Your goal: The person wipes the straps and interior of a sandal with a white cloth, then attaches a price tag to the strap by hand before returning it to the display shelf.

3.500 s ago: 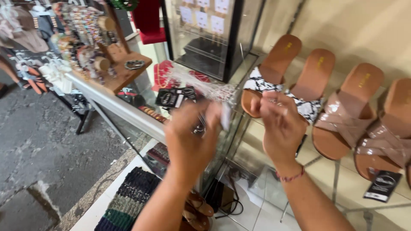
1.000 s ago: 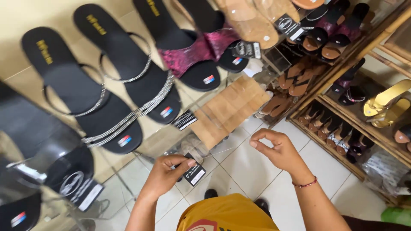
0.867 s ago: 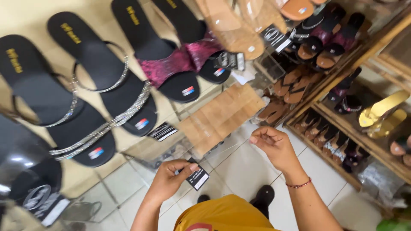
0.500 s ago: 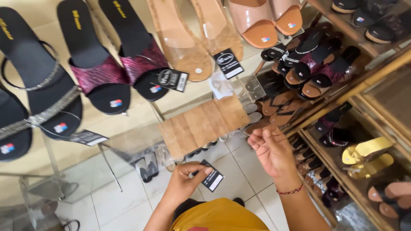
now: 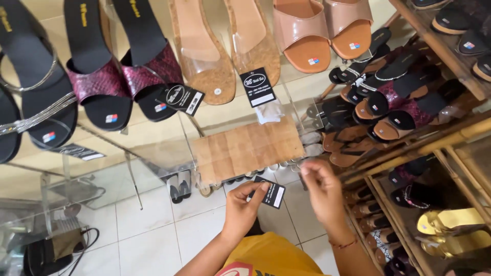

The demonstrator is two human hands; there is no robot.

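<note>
Just below the middle of the frame, the left hand point(image 5: 244, 204) pinches a small black hang tag point(image 5: 270, 194) by its left edge, thumb on top and fingers underneath, holding it over the white tiled floor point(image 5: 148, 225). The tag looks like a thin, stiff card: very light, easy to bend or crease, and probably smooth enough to slip from a loose pinch. An edge or corner grip between thumb and forefinger, as it is held here, seems the sensible hold.

The right hand point(image 5: 322, 189) hovers just right of the tag with fingers loosely curled; it blurs slightly, and I cannot tell whether it holds anything.

Directly above both hands lies a tan cork-patterned panel point(image 5: 248, 148) on a clear acrylic shelf point(image 5: 153, 153). Further up, cork-soled sandals with clear straps point(image 5: 225, 51) carry a similar black tag point(image 5: 259, 87), with maroon-strapped black sandals point(image 5: 123, 71) toward the upper left. A wooden rack point(image 5: 460, 143) of dark sandals fills the right side.
</note>
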